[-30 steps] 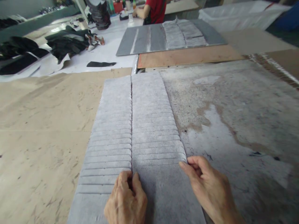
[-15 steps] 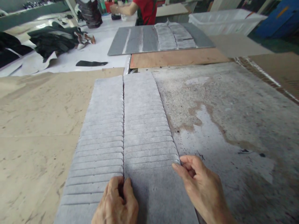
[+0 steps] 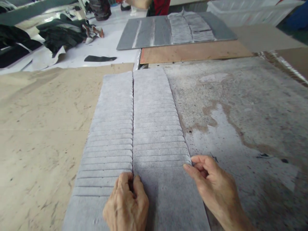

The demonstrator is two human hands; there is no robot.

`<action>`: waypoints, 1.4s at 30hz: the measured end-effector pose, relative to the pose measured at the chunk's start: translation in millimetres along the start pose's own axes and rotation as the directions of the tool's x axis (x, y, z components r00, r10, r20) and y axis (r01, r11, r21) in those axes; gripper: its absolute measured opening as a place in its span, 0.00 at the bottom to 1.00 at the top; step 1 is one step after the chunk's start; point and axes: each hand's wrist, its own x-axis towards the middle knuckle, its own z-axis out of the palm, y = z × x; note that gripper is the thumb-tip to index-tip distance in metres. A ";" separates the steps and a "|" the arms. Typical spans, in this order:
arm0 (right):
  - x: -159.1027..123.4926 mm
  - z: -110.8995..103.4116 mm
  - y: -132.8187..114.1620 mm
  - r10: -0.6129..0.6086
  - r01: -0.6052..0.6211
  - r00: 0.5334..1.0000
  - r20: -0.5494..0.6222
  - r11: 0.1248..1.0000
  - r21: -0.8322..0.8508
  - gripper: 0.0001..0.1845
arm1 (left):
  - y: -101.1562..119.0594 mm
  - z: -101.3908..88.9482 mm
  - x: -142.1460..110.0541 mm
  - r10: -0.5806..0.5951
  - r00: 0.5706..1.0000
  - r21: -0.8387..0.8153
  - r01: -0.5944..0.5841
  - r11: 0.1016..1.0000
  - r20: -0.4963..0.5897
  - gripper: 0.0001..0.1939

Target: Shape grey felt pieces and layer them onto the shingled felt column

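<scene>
Two long rows of overlapping grey felt pieces [image 3: 134,128] lie side by side on a stained grey board [image 3: 240,112]. The nearest piece of the right row [image 3: 168,199] is held at both edges. My left hand [image 3: 126,203] pinches its left edge by the gap between the rows, fingers closed. My right hand [image 3: 213,187] pinches its right front corner, fingers curled on the felt.
Brown paper [image 3: 43,112] covers the table to the left. Farther back lie a wooden board [image 3: 192,51], a grey board with more felt rows [image 3: 178,30], and heaps of black fabric [image 3: 60,35]. A person in a red shirt [image 3: 161,6] works at the far end. A white tub [image 3: 252,12] stands at the back right.
Both hands keep their pinch on the nearest felt piece. The view shifted slightly; the hands and rows sit much as before.
</scene>
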 end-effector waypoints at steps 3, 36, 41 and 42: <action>0.4 0.0 1.5 0.008 -0.008 1.000 0.012 1.000 -0.003 0.20 | -0.4 -0.6 0.5 -0.003 1.000 -0.007 0.003 1.000 0.009 0.09; -31.8 34.4 -19.1 -0.865 0.925 0.377 0.332 0.372 -0.083 0.22 | -21.0 6.6 -18.9 0.104 0.873 -0.283 -0.264 0.922 -0.476 0.05; -27.4 34.4 -15.3 -0.858 0.919 0.387 0.339 0.390 -0.060 0.22 | -53.3 6.9 -48.3 0.275 0.809 -0.143 -0.400 0.905 -0.519 0.14; -26.9 34.5 -15.8 -0.857 0.918 0.388 0.339 0.393 -0.059 0.21 | -57.1 8.9 -53.4 0.330 0.791 -0.095 -0.436 0.895 -0.514 0.16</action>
